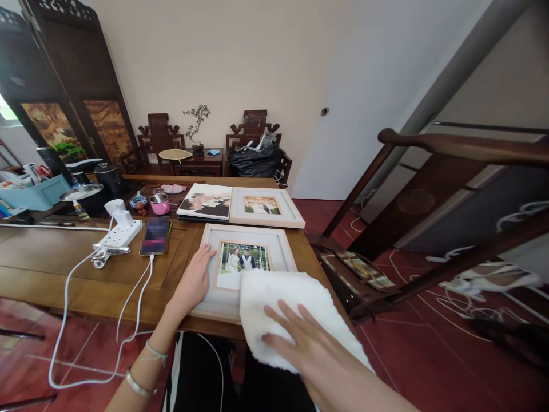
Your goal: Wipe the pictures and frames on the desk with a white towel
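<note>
My left hand (pixel 195 280) holds the left edge of a light wooden picture frame (pixel 250 232), its fingertips over the rim. The frame lies on the wooden table (pixel 171 292) near its front right corner. It has a pale mat round a photo (pixel 244 258) of a couple outdoors. My right hand (pixel 295 337) lies with spread fingers on a fluffy white cloth (pixel 281 286). That cloth covers the frame's lower right part and hangs past the table's front edge.
Behind sit another framed photo (pixel 268 206) and a photo book (pixel 206 201). At left are a phone (pixel 155 234) on a charging cable, a power strip (pixel 124 232), a pink cup (pixel 159 204) and a blue bin (pixel 36 194). A wooden chair (pixel 412 189) stands right.
</note>
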A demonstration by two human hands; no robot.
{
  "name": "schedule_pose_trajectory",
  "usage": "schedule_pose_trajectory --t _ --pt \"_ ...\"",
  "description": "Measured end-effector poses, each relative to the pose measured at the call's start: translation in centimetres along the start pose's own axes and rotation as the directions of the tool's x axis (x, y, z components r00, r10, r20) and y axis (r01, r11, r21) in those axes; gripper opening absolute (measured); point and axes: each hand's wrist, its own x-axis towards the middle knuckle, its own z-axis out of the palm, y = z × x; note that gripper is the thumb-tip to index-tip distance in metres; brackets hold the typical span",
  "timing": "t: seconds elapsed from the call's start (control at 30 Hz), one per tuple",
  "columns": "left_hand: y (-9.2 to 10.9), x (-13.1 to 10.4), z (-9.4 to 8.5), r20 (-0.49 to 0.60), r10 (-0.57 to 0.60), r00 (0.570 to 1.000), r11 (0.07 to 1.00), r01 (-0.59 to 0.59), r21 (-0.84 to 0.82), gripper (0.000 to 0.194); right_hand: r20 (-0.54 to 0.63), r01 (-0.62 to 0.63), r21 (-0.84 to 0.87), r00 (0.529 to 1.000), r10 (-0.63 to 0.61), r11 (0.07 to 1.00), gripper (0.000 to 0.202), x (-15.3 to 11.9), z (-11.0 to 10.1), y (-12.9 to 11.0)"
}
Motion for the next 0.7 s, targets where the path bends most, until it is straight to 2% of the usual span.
schedule_pose_trajectory --t 0.1,0.23,0.33,0.4,0.47,0.53,0.7 --pt "0.4 0.1 -0.4 0.028 0.009 1.000 1.000 -0.008 -0.007 0.044 -0.013 -0.087 -0.015 0.996 0.087 0.996 0.086 1.8 0.3 1.1" --pt "0.7 0.2 -0.7 0.059 0.016 0.998 1.000 -0.015 -0.016 0.042 -0.144 -0.311 -0.083 0.944 0.298 0.947 0.074 6.5 0.0 5.3" --pt "0.6 0.2 -0.8 0.059 0.022 0.998 0.999 -0.020 -0.028 0.043 -0.254 -0.360 -0.133 0.913 0.319 0.924 0.068 9.5 -0.4 8.5" --pt "0.4 0.1 -0.8 0.057 0.028 0.998 0.999 -0.026 -0.032 0.047 -0.284 -0.364 -0.164 0.908 0.309 0.917 0.066 10.7 -0.2 9.7" --pt "0.3 0.1 -0.7 0.058 0.032 0.998 0.999 -0.030 -0.029 0.050 -0.289 -0.360 -0.198 0.910 0.296 0.912 0.064 11.2 0.3 9.8" --pt "0.2 0.1 -0.7 0.060 0.032 0.998 0.999 -0.030 -0.025 0.051 -0.269 -0.339 -0.240 0.924 0.273 0.910 0.064 10.8 0.8 8.9" --pt "0.1 0.1 -0.3 0.038 0.009 0.999 1.000 -0.007 -0.030 0.051 -0.098 -0.244 -0.228 0.969 0.227 0.943 0.070 6.4 0.7 4.4"
